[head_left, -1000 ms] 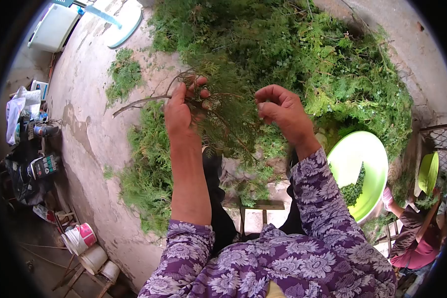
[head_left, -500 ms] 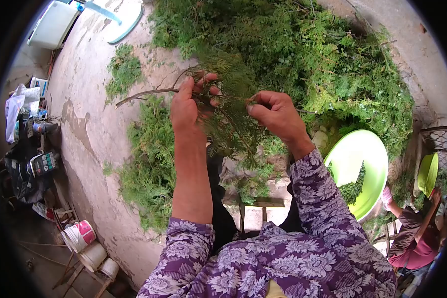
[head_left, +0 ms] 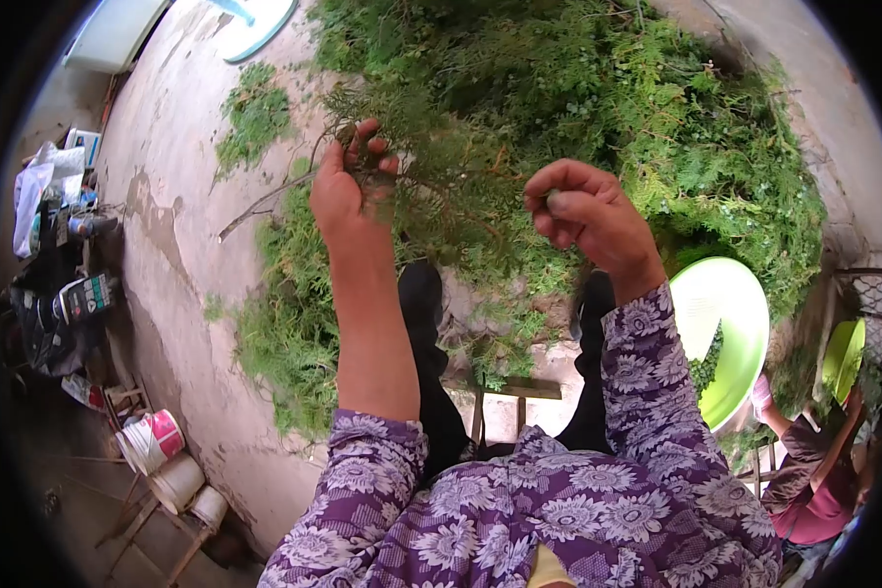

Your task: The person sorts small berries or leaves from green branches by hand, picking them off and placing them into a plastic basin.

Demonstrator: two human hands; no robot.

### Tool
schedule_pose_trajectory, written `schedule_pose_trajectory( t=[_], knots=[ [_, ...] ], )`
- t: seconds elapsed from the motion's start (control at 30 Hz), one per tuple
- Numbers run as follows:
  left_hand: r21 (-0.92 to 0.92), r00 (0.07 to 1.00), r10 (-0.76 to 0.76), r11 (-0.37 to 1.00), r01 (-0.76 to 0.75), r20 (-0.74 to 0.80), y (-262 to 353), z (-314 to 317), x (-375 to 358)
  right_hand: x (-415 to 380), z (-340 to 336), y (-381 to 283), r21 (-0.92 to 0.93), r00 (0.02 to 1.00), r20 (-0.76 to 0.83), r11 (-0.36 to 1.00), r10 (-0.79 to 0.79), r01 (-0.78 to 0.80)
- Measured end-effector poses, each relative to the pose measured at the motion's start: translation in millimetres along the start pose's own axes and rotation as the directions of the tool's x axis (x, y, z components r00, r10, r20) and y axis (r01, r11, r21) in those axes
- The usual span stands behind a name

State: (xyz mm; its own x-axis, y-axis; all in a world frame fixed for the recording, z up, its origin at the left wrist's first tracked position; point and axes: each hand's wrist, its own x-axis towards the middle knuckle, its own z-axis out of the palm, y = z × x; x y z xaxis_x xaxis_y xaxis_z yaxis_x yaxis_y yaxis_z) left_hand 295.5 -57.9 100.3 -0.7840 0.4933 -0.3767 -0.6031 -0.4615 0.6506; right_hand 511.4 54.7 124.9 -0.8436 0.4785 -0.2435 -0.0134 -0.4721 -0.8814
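A leafy green branch (head_left: 441, 186) is held up in my left hand (head_left: 348, 186), its bare brown stem sticking out to the left. My right hand (head_left: 593, 216) is just right of the branch, apart from it, with thumb and forefinger pinched on a small greenish thing, perhaps a seed cone. Below and to the right of that hand stands a bright green basin (head_left: 747, 343) with a heap of small green pieces (head_left: 706, 365) inside.
A large pile of green branches (head_left: 696, 147) covers the ground ahead, with more cuttings (head_left: 289, 343) at left. White buckets (head_left: 157, 441) and bags stand far left. Another person (head_left: 813, 480) sits at the right, near a second green basin (head_left: 843, 361).
My right hand has moved right, away from the branch, with a small thing between its fingertips. My left hand has shifted slightly left and up with the branch.
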Motion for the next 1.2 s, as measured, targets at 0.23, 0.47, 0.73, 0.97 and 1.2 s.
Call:
schedule_pose_trajectory(
  t=[0.23, 0.47, 0.73, 0.97, 1.2],
  knots=[
    [-0.053, 0.999, 0.047, 0.997, -0.048, -0.017, 0.4, 2.4, -0.7, 3.1, 15.4, 18.8, 0.050, 0.981, 0.173, 0.994, 0.083, -0.093],
    [-0.040, 0.999, 0.033, 0.999, -0.034, -0.017, -4.3, -0.6, 3.1, 0.9, 47.1, 38.8, -0.406, 0.992, 0.050, 0.905, -0.117, 0.127],
    [0.032, 0.999, 0.047, 0.998, -0.047, -0.024, -11.6, 8.7, -4.7, 2.0, 62.0, 41.8, -0.637, 0.995, 0.017, 0.766, -0.101, 0.089],
    [0.034, 0.997, 0.062, 0.998, -0.061, -0.044, -11.8, 11.4, -4.4, 7.2, 58.3, 52.1, -0.583, 0.988, -0.012, 0.804, -0.154, 0.118],
    [0.029, 0.997, 0.061, 0.998, -0.060, -0.041, -10.7, 11.6, -6.2, 9.7, 54.9, 47.6, -0.276, 0.985, -0.025, 0.946, 0.170, -0.170]
  ],
)
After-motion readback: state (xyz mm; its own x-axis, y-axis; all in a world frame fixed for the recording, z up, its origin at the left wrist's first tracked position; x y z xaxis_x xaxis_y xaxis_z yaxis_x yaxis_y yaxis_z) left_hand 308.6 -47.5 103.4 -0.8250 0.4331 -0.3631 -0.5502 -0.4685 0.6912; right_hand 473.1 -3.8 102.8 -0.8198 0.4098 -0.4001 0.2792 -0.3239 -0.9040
